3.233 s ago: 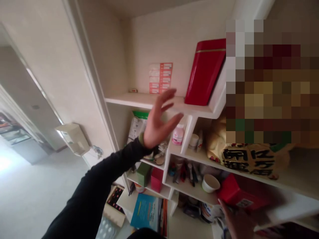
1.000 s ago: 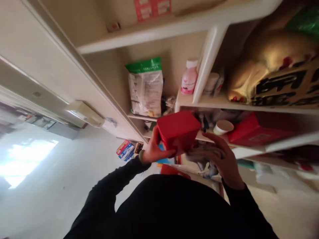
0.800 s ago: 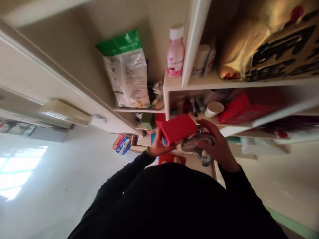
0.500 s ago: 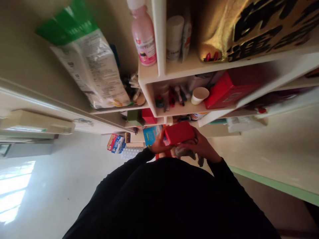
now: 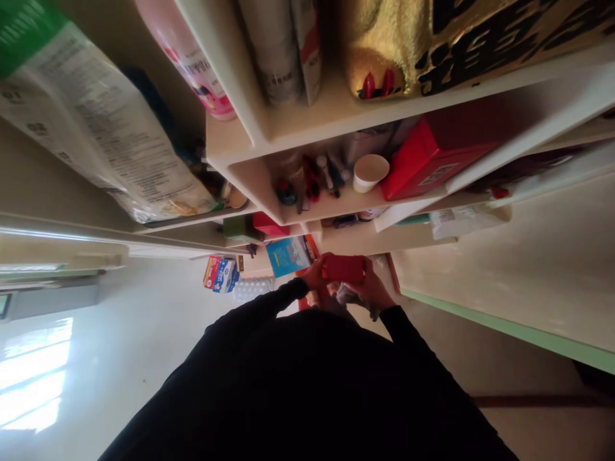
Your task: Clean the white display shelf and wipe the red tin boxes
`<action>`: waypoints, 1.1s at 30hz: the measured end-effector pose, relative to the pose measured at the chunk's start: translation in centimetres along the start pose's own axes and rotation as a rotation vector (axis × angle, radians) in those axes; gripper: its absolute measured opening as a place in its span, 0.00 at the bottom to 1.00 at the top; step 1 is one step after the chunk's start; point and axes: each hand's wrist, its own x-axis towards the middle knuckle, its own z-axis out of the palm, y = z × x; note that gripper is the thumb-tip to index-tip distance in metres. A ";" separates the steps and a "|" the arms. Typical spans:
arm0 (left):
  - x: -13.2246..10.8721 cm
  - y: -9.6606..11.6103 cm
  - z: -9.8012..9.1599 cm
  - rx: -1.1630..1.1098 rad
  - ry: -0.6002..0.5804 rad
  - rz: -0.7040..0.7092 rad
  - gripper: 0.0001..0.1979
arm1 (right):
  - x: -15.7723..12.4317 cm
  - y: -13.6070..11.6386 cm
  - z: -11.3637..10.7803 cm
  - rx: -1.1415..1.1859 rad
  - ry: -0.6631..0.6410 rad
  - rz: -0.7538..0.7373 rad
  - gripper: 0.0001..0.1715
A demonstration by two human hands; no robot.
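Note:
A small red box (image 5: pixel 344 269) is held level in front of my body, low by the foot of the shelf unit. My left hand (image 5: pixel 314 274) closes on its left end. On the opposite end, my right hand (image 5: pixel 376 289) grips it with the fingers wrapped round. A crumpled grey cloth (image 5: pixel 346 295) hangs beneath the box against my right hand; how it is held is partly hidden. Just left of my left hand is a blue book (image 5: pixel 287 257) or flat pack on the lower surface.
Cream shelves (image 5: pixel 262 137) rise close ahead, with a pink bottle (image 5: pixel 192 64), a paper cup (image 5: pixel 371 171), a larger red box (image 5: pixel 423 157) and a gold bag (image 5: pixel 384 45). Red and blue packs (image 5: pixel 221 275) and a dotted pack (image 5: pixel 252 289) lie lower left. A green-edged surface (image 5: pixel 504 330) runs right.
Both hands have lowered the red box slightly, turning it level. The camera view has moved closer to the shelves, so the upper items look larger and shifted left.

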 end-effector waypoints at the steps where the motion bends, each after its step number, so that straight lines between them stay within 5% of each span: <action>1: 0.2 -0.2 0.1 -0.007 -0.004 0.002 0.50 | 0.0 0.2 0.0 0.013 -0.006 0.016 0.54; 7: -0.4 -0.3 -0.1 -0.012 0.044 -0.017 0.51 | -0.5 -0.1 -0.2 0.092 -0.017 0.079 0.56; 13: -2.5 0.1 -1.6 -0.006 0.218 -0.053 0.51 | -0.6 -1.2 -2.4 0.129 0.083 0.104 0.37; 19: -4.5 1.3 -2.5 -0.082 0.331 -0.024 0.47 | -0.7 -5.4 -5.2 0.161 0.179 0.057 0.36; 22: -4.8 4.0 -2.9 -0.141 0.393 0.056 0.50 | -1.2 -8.3 -5.4 0.170 0.157 0.002 0.34; 27: -3.9 11.4 -5.2 -0.133 0.502 0.221 0.50 | -1.9 -11.5 -3.6 0.182 0.089 -0.099 0.39; 33: -0.6 17.7 -8.4 -0.153 0.440 0.229 0.63 | 0.0 -12.8 -0.4 0.174 0.189 -0.235 0.53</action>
